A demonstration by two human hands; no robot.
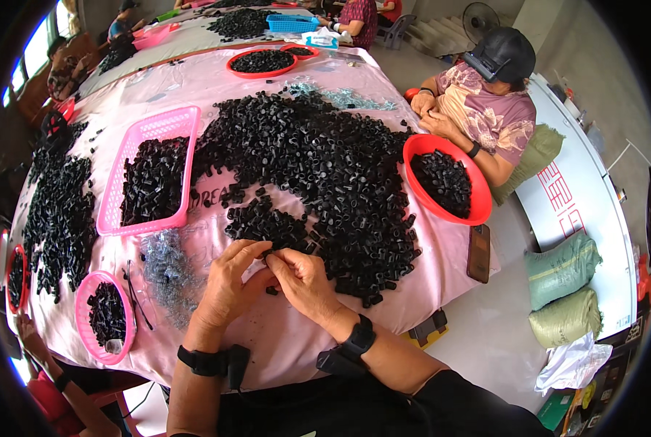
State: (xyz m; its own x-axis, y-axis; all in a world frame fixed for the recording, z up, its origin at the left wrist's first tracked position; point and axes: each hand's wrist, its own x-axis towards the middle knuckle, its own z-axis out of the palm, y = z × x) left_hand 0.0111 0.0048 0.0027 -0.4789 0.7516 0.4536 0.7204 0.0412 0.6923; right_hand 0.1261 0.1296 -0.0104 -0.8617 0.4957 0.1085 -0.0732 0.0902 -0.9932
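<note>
The small black part (pixel 267 254) is up at the fingertips of the person working here, just above the near side of the bench (pixel 442 258). The left hand (pixel 232 282) is clamped on it from one side and the right hand (pixel 303 282) from the other, thumbs and fingers brought together, so the part is mostly covered and I can't make out its shape. Another dark piece (pixel 272 290) shows just below the right hand's fingers.

Right beyond the knuckles lies a small cluster of black parts (pixel 265 224), and behind it a great heap (pixel 303 156) spreads across the pink cloth. To the left of the heap I see a pink rectangular basket (pixel 191 149) partly filled with similar black parts; nearer, a tangle of clear bits (pixel 169 269) lies between the left hand and a round pink basket (pixel 83 302), which holds black parts too.

On the right a red basin (pixel 480 186) of black parts stands near the bench's edge, a phone (pixel 478 253) just beside it. Past the basin sits a co-worker (pixel 485 109) in a dark cap, hands held close together.
</note>
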